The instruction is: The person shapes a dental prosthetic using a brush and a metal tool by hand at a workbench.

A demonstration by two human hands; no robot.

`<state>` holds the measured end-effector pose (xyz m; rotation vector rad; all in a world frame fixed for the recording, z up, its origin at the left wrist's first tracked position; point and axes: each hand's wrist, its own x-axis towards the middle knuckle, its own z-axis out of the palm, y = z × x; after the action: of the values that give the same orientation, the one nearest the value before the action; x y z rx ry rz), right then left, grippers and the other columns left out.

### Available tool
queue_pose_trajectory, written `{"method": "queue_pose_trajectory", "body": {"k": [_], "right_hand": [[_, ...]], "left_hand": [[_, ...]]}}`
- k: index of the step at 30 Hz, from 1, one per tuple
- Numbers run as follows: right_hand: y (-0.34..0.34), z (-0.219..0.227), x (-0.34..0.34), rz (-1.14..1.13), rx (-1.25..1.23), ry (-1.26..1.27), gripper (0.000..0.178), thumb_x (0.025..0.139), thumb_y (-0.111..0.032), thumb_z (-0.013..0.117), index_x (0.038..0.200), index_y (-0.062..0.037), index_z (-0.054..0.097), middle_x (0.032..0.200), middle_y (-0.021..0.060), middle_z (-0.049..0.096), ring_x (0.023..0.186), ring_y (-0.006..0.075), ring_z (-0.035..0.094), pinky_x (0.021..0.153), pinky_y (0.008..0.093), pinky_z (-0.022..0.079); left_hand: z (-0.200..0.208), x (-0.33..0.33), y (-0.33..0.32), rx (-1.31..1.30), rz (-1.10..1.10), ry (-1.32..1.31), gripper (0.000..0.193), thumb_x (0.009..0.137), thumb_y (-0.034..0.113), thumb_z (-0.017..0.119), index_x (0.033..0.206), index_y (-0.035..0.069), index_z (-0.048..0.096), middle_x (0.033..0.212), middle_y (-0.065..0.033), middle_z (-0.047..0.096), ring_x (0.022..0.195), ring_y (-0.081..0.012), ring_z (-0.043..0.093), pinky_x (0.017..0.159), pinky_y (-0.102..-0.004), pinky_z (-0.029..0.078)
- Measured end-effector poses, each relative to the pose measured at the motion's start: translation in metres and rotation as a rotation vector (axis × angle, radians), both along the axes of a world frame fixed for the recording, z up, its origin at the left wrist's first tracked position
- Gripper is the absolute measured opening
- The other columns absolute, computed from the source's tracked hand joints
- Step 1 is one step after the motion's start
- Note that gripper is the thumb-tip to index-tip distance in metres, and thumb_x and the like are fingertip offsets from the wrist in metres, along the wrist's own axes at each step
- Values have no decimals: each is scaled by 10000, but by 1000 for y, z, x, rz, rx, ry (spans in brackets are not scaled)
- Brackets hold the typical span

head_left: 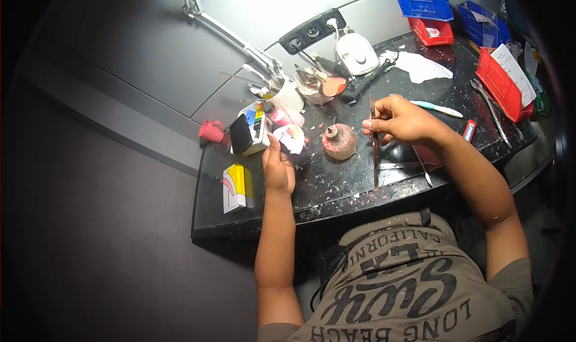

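Observation:
My right hand [401,121] pinches a slim, dark brown, knife-like tool [376,147], held roughly upright over the bench with its lower end near the front edge. To its left stands a squat glass spirit lamp [340,143] with a metal neck, smeared with pink. My left hand [279,168] is raised at the bench's left part, one finger stretched up and the palm partly showing. Just beyond its fingers is a white, pink-tinged lump [290,139]; whether they touch it is unclear. A white box with a black flap [242,134] is close beside this hand.
Pink and white crumbs litter the black bench [318,201]. A yellow-white carton [234,189] and pink cup [211,131] are at left. Behind stand a tool holder [288,99] and a white device [356,54]. A toothbrush [438,108], pliers [490,111] and red bin [499,84] are at right.

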<state>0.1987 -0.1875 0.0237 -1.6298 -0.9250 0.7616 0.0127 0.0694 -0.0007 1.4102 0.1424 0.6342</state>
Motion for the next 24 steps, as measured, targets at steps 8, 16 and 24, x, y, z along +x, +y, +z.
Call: {"method": "queue_pose_trajectory", "body": {"k": [8,16,24], "right_hand": [[-1,0,0,7,8,-10,233,985,-240,669,885,-37,610,921,60,745,807,97,670,617,261,530],[-3,0,2,4,27,-1,222,990,-238,661,906,-37,618,923,58,745,809,96,673,612,259,531],[-3,-2,3,8,30,-2,222,993,-247,657,915,-42,626,921,50,744,809,94,673,613,259,529]], "left_hand": [[0,-2,-5,-53,4,0,556,1074,492,373,1195,-8,586,1038,-118,704,905,-244,700,802,-358,541],[0,-2,-7,-44,4,7,563,1076,474,391,1147,-41,607,1033,-138,702,913,-242,690,866,-374,530],[1,-3,-9,-27,15,35,559,1074,474,397,1160,-38,603,1032,-136,703,888,-233,697,830,-353,534]]}}
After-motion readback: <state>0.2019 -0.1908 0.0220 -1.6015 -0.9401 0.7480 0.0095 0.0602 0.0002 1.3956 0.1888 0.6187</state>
